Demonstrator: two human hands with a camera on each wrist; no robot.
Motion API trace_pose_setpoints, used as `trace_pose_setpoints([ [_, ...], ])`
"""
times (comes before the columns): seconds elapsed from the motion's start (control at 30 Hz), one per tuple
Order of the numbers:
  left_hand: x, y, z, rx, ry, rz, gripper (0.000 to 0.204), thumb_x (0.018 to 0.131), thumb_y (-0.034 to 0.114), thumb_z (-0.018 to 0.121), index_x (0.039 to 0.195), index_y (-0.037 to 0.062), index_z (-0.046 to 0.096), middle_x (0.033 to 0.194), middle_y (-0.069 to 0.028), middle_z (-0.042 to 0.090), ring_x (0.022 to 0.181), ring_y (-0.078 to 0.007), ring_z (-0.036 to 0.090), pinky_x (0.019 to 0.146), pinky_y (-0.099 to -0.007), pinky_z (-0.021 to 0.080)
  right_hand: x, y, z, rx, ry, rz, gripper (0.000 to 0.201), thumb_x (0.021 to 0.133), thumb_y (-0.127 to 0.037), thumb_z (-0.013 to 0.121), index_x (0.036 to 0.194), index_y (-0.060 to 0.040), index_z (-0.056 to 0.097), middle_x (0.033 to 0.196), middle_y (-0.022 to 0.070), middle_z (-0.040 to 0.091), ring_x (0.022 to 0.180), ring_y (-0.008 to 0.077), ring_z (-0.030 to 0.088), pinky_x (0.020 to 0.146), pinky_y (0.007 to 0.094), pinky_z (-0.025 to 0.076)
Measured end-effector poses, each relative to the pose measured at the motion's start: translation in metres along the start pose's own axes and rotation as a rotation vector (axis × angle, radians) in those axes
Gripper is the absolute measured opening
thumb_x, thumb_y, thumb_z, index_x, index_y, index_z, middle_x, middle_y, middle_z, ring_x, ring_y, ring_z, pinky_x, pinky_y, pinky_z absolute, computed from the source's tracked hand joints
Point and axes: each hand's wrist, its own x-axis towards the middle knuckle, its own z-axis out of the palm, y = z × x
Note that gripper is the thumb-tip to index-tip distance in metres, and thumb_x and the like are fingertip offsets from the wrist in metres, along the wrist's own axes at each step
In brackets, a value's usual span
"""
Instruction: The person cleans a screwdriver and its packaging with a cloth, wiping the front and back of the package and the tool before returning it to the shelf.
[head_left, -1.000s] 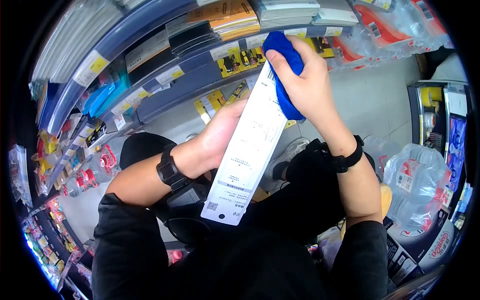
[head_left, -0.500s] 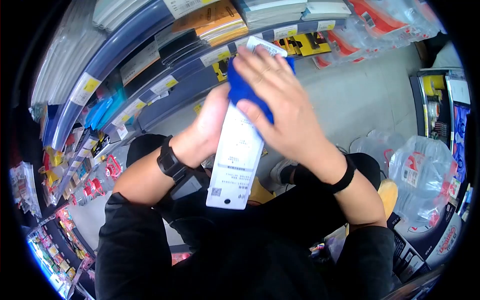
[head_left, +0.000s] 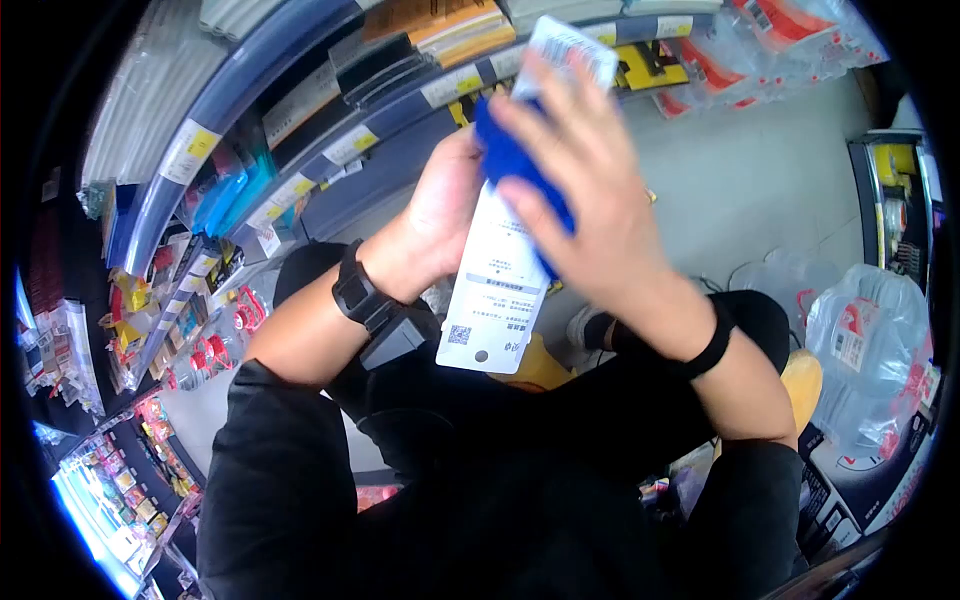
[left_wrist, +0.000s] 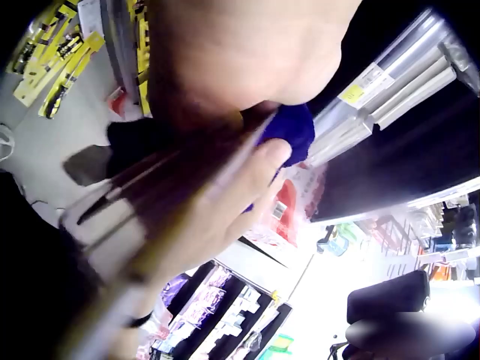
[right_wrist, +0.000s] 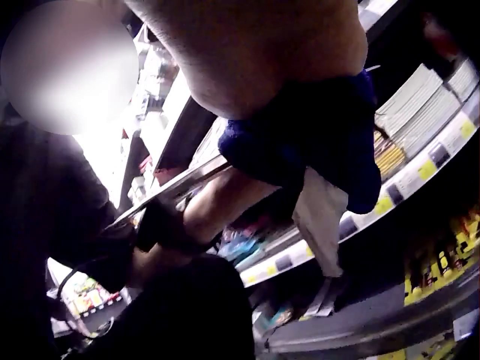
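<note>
A long white card package [head_left: 490, 310] with printed text, a QR code and a hanging hole slants across the head view. My left hand [head_left: 437, 210] holds its left edge, the fingers partly hidden behind it. My right hand [head_left: 605, 205] lies with extended fingers over a blue cloth [head_left: 512, 150], pressing it onto the package's upper half. The package's barcode end [head_left: 570, 55] sticks out beyond the fingers. From the left wrist, the blue cloth [left_wrist: 294, 135] shows beyond the right thumb. In the right wrist view, the blue cloth [right_wrist: 300, 139] hangs below the right hand.
Shelves of notebooks [head_left: 465, 35] and price tags curve ahead and to the left. Yellow-carded goods [head_left: 650, 68] hang below them. Wrapped bottles [head_left: 855, 345] stand at the right, above a black carton [head_left: 865, 475]. Red-capped bottles [head_left: 210, 355] stand at the left.
The right hand has gone from gripping the cloth at the package's far end to lying flat over it. Since half a second ago, package and hands have shifted up and rightward in view.
</note>
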Motion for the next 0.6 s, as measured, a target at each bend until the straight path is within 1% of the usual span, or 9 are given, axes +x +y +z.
trace_pose_setpoints([
  [0.07, 0.007, -0.005, -0.010, -0.059, -0.123, -0.134, 0.047, 0.108, 0.039, 0.045, 0.139, 0.0038, 0.055, 0.127, -0.0136, 0.067, 0.112, -0.0261, 0.068, 0.102, -0.0443, 0.055, 0.008, 0.028, -0.003, -0.031, 0.133, -0.003, 0.048, 0.096, -0.030, 0.066, 0.137, -0.0055, 0.063, 0.157, 0.0204, 0.046, 0.148, 0.0450, 0.037, 0.120, 0.0519, 0.032],
  [0.1, 0.008, -0.011, -0.004, 0.179, -0.086, -0.064, 0.050, 0.110, 0.040, 0.043, 0.142, 0.0033, 0.053, 0.127, -0.0131, 0.067, 0.114, -0.0217, 0.068, 0.100, -0.0404, 0.057, 0.013, 0.037, -0.006, -0.036, 0.193, -0.026, 0.047, 0.097, -0.030, 0.066, 0.136, -0.0040, 0.064, 0.155, 0.0210, 0.048, 0.147, 0.0446, 0.039, 0.120, 0.0517, 0.032],
  [0.13, 0.009, -0.017, -0.001, 0.209, -0.072, -0.046, 0.051, 0.110, 0.042, 0.042, 0.143, 0.0037, 0.051, 0.127, -0.0123, 0.067, 0.112, -0.0187, 0.069, 0.097, -0.0369, 0.058, 0.017, 0.034, -0.013, -0.062, 0.160, 0.046, 0.043, 0.097, -0.021, 0.065, 0.134, -0.0001, 0.063, 0.145, 0.0235, 0.056, 0.138, 0.0421, 0.049, 0.116, 0.0482, 0.037],
  [0.2, 0.004, -0.022, 0.000, 0.401, 0.049, -0.070, 0.056, 0.112, 0.046, 0.040, 0.148, 0.0036, 0.048, 0.127, -0.0096, 0.067, 0.106, -0.0116, 0.071, 0.086, -0.0266, 0.062, 0.021, 0.039, -0.016, -0.057, 0.154, 0.067, 0.048, 0.095, -0.015, 0.066, 0.138, 0.0043, 0.059, 0.144, 0.0298, 0.057, 0.142, 0.0469, 0.046, 0.120, 0.0495, 0.032],
  [0.3, -0.003, -0.024, 0.012, 0.470, 0.166, -0.064, 0.055, 0.112, 0.044, 0.040, 0.148, 0.0027, 0.048, 0.124, -0.0082, 0.069, 0.099, -0.0108, 0.073, 0.080, -0.0229, 0.062, 0.020, 0.048, -0.007, 0.129, 0.152, 0.124, 0.046, 0.095, -0.014, 0.066, 0.136, 0.0052, 0.060, 0.143, 0.0292, 0.057, 0.140, 0.0454, 0.048, 0.119, 0.0492, 0.034],
  [0.33, -0.003, -0.025, 0.007, 0.466, 0.157, -0.017, 0.051, 0.112, 0.041, 0.042, 0.144, 0.0010, 0.051, 0.116, -0.0072, 0.071, 0.095, -0.0119, 0.074, 0.079, -0.0222, 0.062, 0.020, 0.048, -0.006, 0.143, 0.127, 0.107, 0.045, 0.096, -0.014, 0.065, 0.136, 0.0057, 0.060, 0.147, 0.0295, 0.054, 0.143, 0.0456, 0.045, 0.121, 0.0487, 0.032],
  [0.4, -0.002, -0.017, -0.009, 0.496, 0.135, 0.006, 0.048, 0.112, 0.039, 0.043, 0.139, 0.0011, 0.054, 0.113, -0.0067, 0.072, 0.093, -0.0122, 0.074, 0.078, -0.0223, 0.062, 0.018, 0.032, -0.001, 0.174, 0.065, 0.165, 0.041, 0.097, -0.014, 0.064, 0.133, 0.0060, 0.061, 0.141, 0.0265, 0.058, 0.136, 0.0417, 0.052, 0.116, 0.0454, 0.037],
  [0.47, -0.004, -0.012, -0.017, 0.466, 0.143, 0.003, 0.043, 0.112, 0.037, 0.045, 0.130, 0.0009, 0.059, 0.107, -0.0060, 0.072, 0.089, -0.0125, 0.074, 0.072, -0.0231, 0.061, 0.006, 0.030, 0.016, 0.188, 0.079, 0.100, 0.047, 0.099, -0.030, 0.064, 0.136, -0.0017, 0.063, 0.152, 0.0222, 0.052, 0.144, 0.0431, 0.044, 0.121, 0.0515, 0.032],
  [0.6, -0.012, -0.008, -0.017, 0.309, 0.190, -0.028, 0.046, 0.109, 0.050, 0.044, 0.129, 0.0117, 0.061, 0.105, -0.0047, 0.072, 0.089, -0.0145, 0.074, 0.069, -0.0273, 0.062, 0.001, 0.003, 0.021, 0.194, -0.045, 0.023, 0.052, 0.101, -0.031, 0.061, 0.141, 0.0007, 0.058, 0.151, 0.0219, 0.053, 0.144, 0.0437, 0.045, 0.121, 0.0528, 0.031],
])
